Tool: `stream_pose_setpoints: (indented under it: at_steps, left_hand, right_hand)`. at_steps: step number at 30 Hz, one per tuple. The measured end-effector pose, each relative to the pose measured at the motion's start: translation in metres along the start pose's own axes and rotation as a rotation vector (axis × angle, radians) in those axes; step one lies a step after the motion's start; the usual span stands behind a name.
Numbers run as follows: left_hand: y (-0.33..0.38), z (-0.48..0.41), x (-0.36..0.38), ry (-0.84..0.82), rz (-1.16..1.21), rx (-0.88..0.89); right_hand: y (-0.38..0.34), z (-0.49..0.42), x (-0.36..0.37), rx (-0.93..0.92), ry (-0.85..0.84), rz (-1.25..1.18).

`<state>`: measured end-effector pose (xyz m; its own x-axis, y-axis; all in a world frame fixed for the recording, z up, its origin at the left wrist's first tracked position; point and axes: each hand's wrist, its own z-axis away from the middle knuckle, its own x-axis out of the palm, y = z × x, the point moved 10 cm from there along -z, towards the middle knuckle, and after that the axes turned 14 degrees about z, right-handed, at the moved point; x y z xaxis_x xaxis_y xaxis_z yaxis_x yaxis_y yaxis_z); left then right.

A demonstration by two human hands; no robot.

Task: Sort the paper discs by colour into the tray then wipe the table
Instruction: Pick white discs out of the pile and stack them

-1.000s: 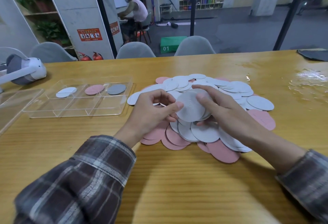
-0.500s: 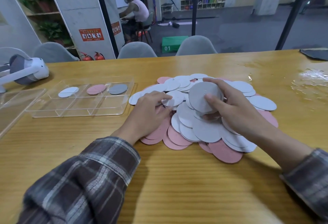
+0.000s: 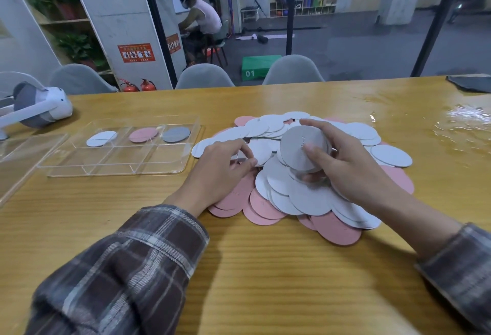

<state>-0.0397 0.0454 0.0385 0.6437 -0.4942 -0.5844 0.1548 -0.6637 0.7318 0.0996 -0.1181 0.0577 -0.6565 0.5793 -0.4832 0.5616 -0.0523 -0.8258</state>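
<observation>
Wooden table [image 3: 239, 268] before a glass-walled hall. The right hand [image 3: 353, 172] clamps a grey disc stack [image 3: 297, 148] above the pile [image 3: 305, 196], its face tilted near-left. The left hand [image 3: 220, 172] pinches a white disc [image 3: 261, 151] at the pile's left.

Pile [image 3: 305, 196]: mid-table [image 3: 265, 268], right of the tray.
Tray [image 3: 114, 174]: one disc [image 3: 143, 135] in each of three back compartments.
Lid [image 3: 24, 154]: just left of tray.
Headset [image 3: 45, 107]: behind lid.
Left hand [image 3: 220, 167]: on pile's left edge.
Right hand [image 3: 353, 167]: over pile, holding a stack [image 3: 300, 146].
Cloth [image 3: 470, 83]: far right corner.
Chairs [image 3: 204, 77]: behind table.
</observation>
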Motion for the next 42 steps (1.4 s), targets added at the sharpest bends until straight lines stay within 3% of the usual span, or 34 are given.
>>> stream_pose_setpoints:
  at_steps: [5, 9, 12, 21, 26, 34, 38, 42]
  left_hand:
    - [-0.001, 0.000, -0.004, 0.019, 0.007, -0.036]
    - [0.002, -0.001, -0.023, 0.130, 0.125, -0.026]
    - [0.002, -0.002, -0.035, 0.170, 0.268, -0.035]
    - [0.004, 0.001, -0.017, 0.078, 0.867, -0.221]
    - [0.022, 0.009, 0.009, -0.042, 0.753, -0.176]
    - [0.025, 0.013, 0.013, 0.024, 0.706, -0.156]
    - [0.029, 0.013, 0.006, 0.077, 0.657, -0.098]
    - [0.036, 0.015, 0.007, 0.076, 0.637, -0.041]
  right_hand:
    - [-0.001, 0.000, 0.000, 0.004, 0.004, 0.047]
    - [0.001, 0.000, 0.000, 0.023, 0.003, 0.038]
    - [0.001, 0.000, 0.001, 0.028, 0.002, 0.031]
    - [0.005, -0.001, 0.003, 0.017, -0.015, -0.005]
    - [0.006, -0.004, 0.006, 0.003, -0.024, 0.000]
    - [0.010, 0.000, 0.010, 0.149, -0.043, -0.191]
    - [0.006, -0.001, 0.014, 0.088, -0.072, -0.117]
    - [0.002, -0.001, 0.013, -0.017, -0.067, 0.110]
